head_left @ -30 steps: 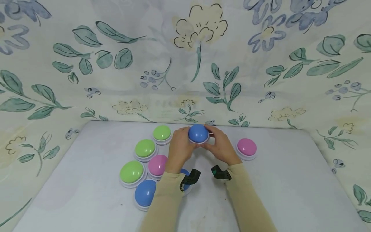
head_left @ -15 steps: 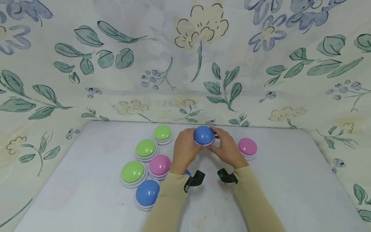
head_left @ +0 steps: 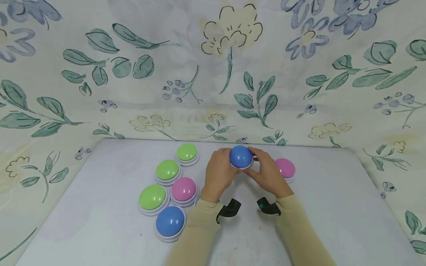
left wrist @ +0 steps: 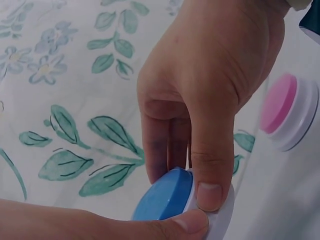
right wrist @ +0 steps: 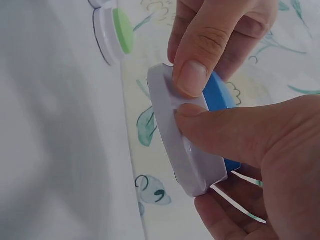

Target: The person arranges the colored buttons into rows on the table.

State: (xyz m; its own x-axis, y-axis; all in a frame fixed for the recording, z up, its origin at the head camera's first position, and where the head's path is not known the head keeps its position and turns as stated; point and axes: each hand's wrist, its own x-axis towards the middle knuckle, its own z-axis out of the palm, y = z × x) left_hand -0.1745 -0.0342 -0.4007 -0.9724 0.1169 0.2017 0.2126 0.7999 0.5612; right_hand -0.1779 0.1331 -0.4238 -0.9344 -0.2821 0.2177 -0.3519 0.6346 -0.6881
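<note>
Both hands hold one blue dome push button (head_left: pixel 241 156) with a white base, close to the far side of the table. My left hand (head_left: pixel 217 174) grips its left side and my right hand (head_left: pixel 269 173) its right. In the right wrist view, the two thumbs press the white base (right wrist: pixel 172 135) close together, and fingers reach round the far side. The base looks raised off the table there. Just beyond the right hand, a pink button (head_left: pixel 286 168) is partly covered by it. Another blue button (head_left: pixel 199 203) lies mostly hidden under the left wrist.
Left of the hands, several buttons stand grouped on the white table (head_left: pixel 100 207): green ones (head_left: pixel 152 197) in a slanting line, a pink one (head_left: pixel 183 189) and a blue one (head_left: pixel 170 221). Flower-patterned cloth (head_left: pixel 166 74) rises behind the table and at its sides.
The hands have carried the blue button to the right and slightly nearer. The pink button on the left is now uncovered; the right hand now overlaps the right-hand pink one.
</note>
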